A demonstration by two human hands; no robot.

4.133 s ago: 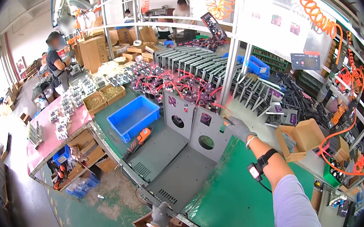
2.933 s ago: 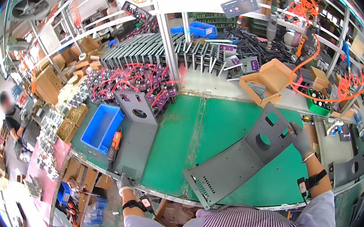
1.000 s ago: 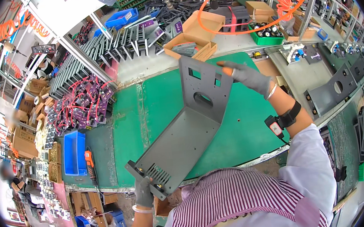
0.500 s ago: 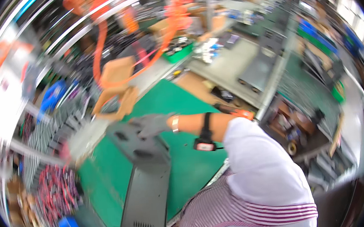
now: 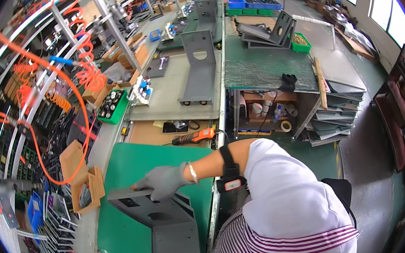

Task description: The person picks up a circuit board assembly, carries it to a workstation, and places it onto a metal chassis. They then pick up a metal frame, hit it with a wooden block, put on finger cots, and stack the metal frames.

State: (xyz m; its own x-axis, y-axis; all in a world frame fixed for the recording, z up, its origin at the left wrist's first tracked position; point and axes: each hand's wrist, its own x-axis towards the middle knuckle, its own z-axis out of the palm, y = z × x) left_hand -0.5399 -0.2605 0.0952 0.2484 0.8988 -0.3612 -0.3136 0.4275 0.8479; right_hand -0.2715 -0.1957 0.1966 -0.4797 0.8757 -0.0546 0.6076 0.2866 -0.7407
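My right hand (image 5: 165,181), in a grey glove with a bare fingertip showing, comes in from the right. Its fingers close over the top edge of a dark grey bent metal bracket (image 5: 176,250). One plate of the bracket stands tilted up, with holes and a cut-out, while the long flat plate runs off the lower edge of the picture. Under it lies a green work mat (image 5: 124,173). My left hand does not show.
Beyond the mat lies an orange power tool (image 5: 194,136). Another grey bracket (image 5: 198,75) stands further along the bench. At left are an opened cardboard box (image 5: 87,190), a green bin (image 5: 112,108) of dark parts and a hanging orange air hose (image 5: 86,124).
The view has swung toward the right and up, and the blur is gone. My right hand still grips the bracket's top edge; the bracket now sits lower in the picture.
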